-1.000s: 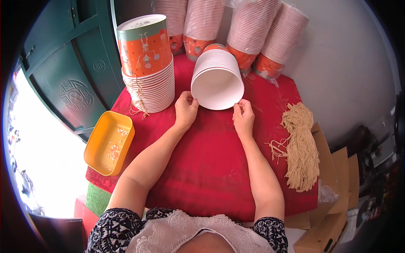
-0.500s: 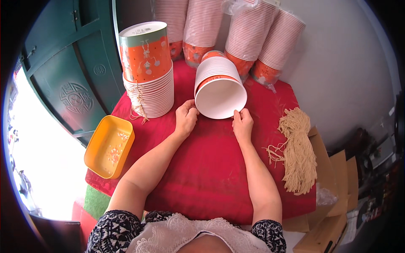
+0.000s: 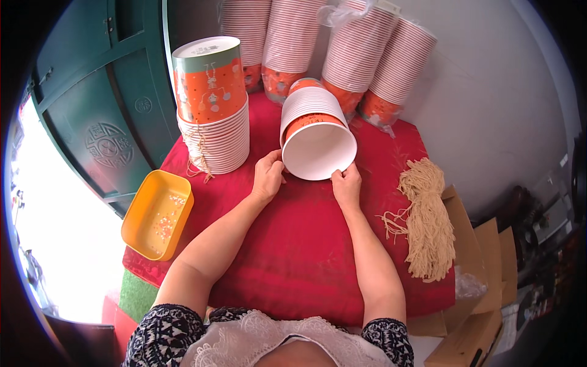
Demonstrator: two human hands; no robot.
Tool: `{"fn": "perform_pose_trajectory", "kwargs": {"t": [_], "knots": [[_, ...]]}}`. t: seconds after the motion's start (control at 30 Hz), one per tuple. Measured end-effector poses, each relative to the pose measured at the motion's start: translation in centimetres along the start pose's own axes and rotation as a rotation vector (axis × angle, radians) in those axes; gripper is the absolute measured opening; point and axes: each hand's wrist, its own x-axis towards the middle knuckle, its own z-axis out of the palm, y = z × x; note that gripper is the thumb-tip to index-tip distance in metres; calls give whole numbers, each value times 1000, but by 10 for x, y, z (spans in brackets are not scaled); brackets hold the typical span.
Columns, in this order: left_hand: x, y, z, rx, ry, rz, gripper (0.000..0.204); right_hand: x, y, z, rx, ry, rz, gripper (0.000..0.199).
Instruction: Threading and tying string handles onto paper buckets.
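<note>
A nested stack of paper buckets (image 3: 309, 101) lies on its side, mouths toward me. Its front paper bucket (image 3: 318, 153) is partly slid out, with a band of orange wall showing behind its white rim. My left hand (image 3: 268, 175) is closed at the lower left of that rim. At the lower right, my right hand (image 3: 347, 186) pinches the same rim between thumb and fingers. To the left stands an upside-down stack of paper buckets (image 3: 214, 137), the top one showing its orange and green wall. Thin tan strings (image 3: 199, 150) hang down that stack's side.
A yellow plastic tub (image 3: 158, 215) with small bits inside sits at the table's left edge. On the right lies a bundle of tan cord (image 3: 430, 226). Tall wrapped bucket stacks (image 3: 361, 52) lean against the wall. Cardboard boxes (image 3: 483, 293) stand beside the red-covered table (image 3: 293, 257).
Both hands have drawn the front bucket a little toward me. More of its orange wall now shows ahead of the stack. The view has shifted slightly.
</note>
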Motion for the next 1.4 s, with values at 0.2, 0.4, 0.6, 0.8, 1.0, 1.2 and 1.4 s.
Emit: {"fn": "perform_pose_trajectory", "kwargs": {"t": [0.2, 0.4, 0.6, 0.8, 1.0, 1.2, 1.4], "knots": [[2, -9, -10, -11, 19, -18, 45, -6, -16, 4, 119, -61, -7, 16], [2, -8, -5, -74, 33, 12, 43, -3, -8, -5, 219, -111, 167, 21], [3, -9, -10, -57, 16, -14, 43, -11, -25, -12, 235, -175, 226, 17], [4, -5, -4, -111, 86, -31, 43, -28, -43, -36, 274, -219, 378, 15], [3, -3, -4, -103, 113, 3, 44, -50, -82, -58, 355, -210, 496, 13], [6, -8, -9, -7, 117, 123, 40, -64, -83, -69, 514, -283, 601, 13], [6, 10, -6, 64, 41, 222, 28, -66, -78, -74, 397, -251, 601, 16]]}}
